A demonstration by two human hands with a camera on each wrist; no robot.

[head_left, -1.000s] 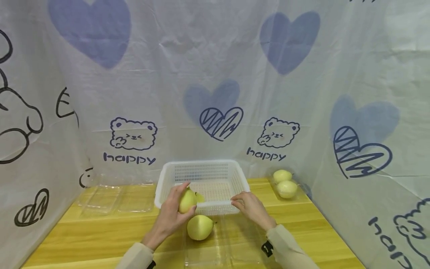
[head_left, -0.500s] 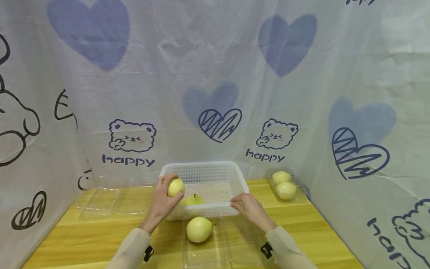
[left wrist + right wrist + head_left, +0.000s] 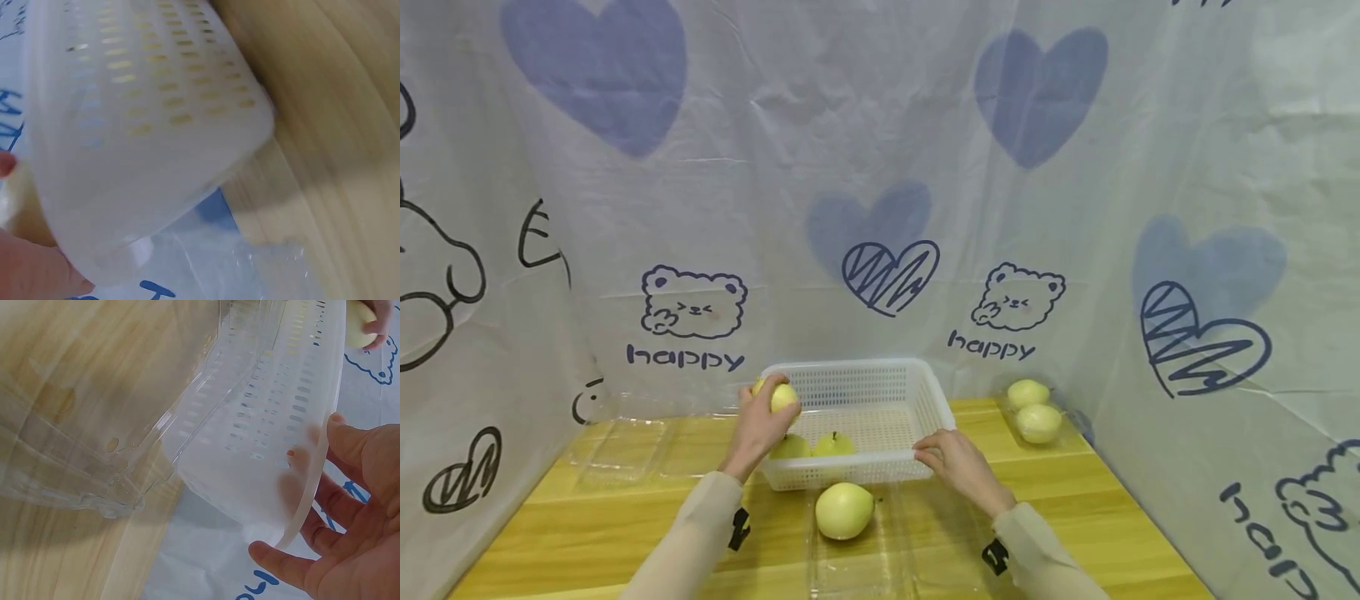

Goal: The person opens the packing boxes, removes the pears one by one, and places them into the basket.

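Observation:
My left hand grips a yellow-green pear over the left end of the white plastic basket. In the left wrist view only a fingertip, a thumb and part of that pear show behind the basket wall. Two more pears, a left one and a right one, lie inside along the near wall. With thumb and fingers on either side, my right hand holds the basket's rim at its near right corner. One pear sits in the clear plastic box in front.
At the back right, another clear box contains two pears. A clear plastic box stands at the left on the wooden table. Behind everything hangs a printed white sheet.
Gripping the pear, my left hand has moved left and farther back over the basket. The pears by the near wall are now uncovered. My right hand stays on the rim.

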